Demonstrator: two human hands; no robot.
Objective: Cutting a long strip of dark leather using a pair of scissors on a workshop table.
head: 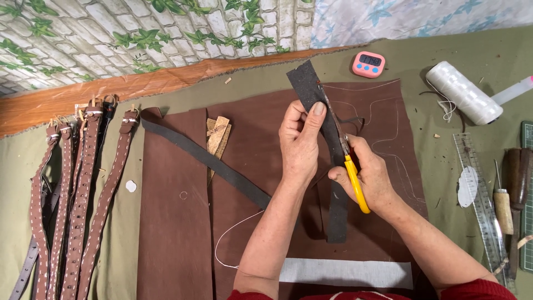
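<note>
While the left hand (298, 145) pinches the long dark grey leather strip (322, 139) upright between thumb and fingers, the right hand (369, 176) is closed round yellow-handled scissors (347, 158), blades apparently partway along the strip's edge. The left thumb sits close to the blades, so a slip could nick it, or the cut may wander if the strip twists. At nine o'clock lie brown stitched belts (78, 200); at two o'clock a white thread spool (463, 91); nothing blocks the hands.
</note>
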